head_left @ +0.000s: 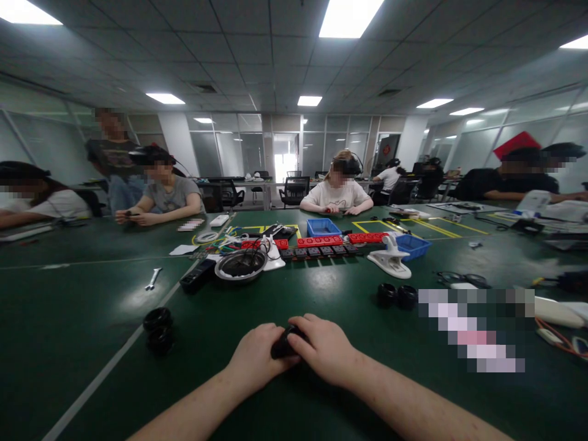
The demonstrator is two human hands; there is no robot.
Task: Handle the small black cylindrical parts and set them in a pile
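Observation:
Both hands meet low over the green table, around a small black rounded part (285, 343). My left hand (258, 350) grips it from the left, fingers curled. From the other side my right hand (324, 349) closes on it, thumb and fingers over its top. Much of the part is covered by my fingers, so its kind is unclear. Two black ring-shaped pieces (157, 331) sit together to the left of my hands. Another pair of black ring-shaped pieces (397, 295) stands side by side beyond my right hand.
Beyond my hands are a round metal-rimmed dish (241, 266), a black handheld device (197, 275), red power strips (320, 241), a blue bin (323, 227) and a white clip base (390, 260). A wrench (154, 278) lies left. Co-workers sit around the table (220, 392).

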